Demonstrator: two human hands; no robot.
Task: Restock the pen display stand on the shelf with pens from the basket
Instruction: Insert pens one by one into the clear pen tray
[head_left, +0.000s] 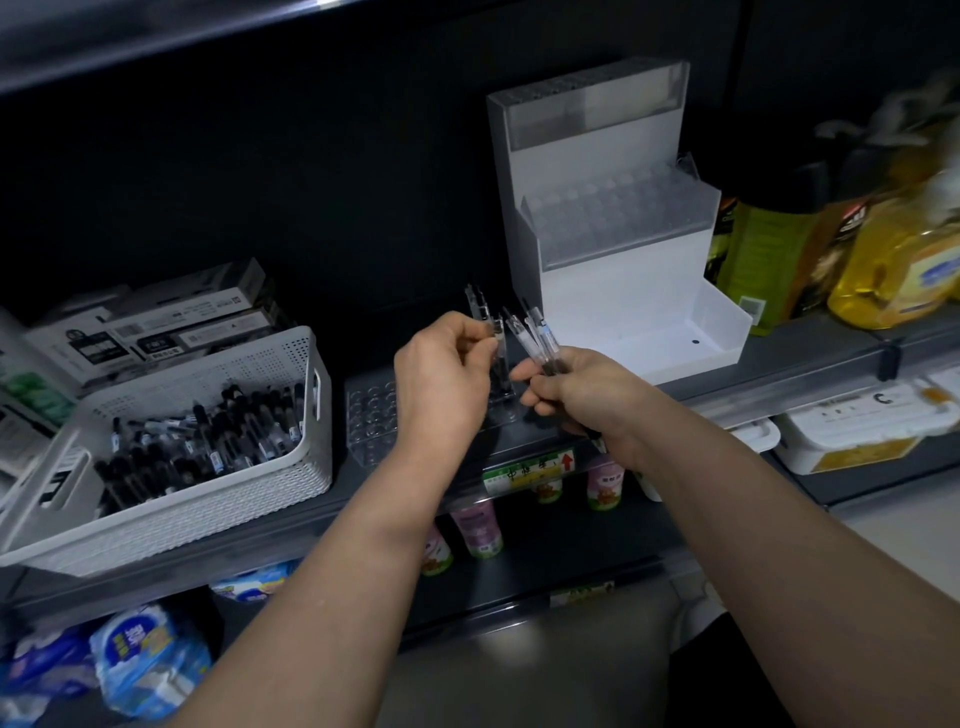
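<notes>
A clear acrylic pen tray with round holes (371, 415) lies on the dark shelf, with a couple of pens (480, 306) standing at its back. My left hand (441, 379) pinches one clear pen (497, 338) upright over the tray. Just to the right, my right hand (576, 392) grips a bundle of several clear pens (537, 338), tips fanned upward. The white perforated basket (291, 478) at the left holds many black-and-clear pens (208, 436). A tall white tiered display stand (613, 291) stands behind my hands, its hole rows looking bare.
Boxes of stationery (156, 322) are stacked behind the basket. Yellow and green bottles (893, 260) stand right of the stand. Small bottles (478, 530) and blue packs (140, 660) fill the shelves below. The shelf edge carries a price label (530, 470).
</notes>
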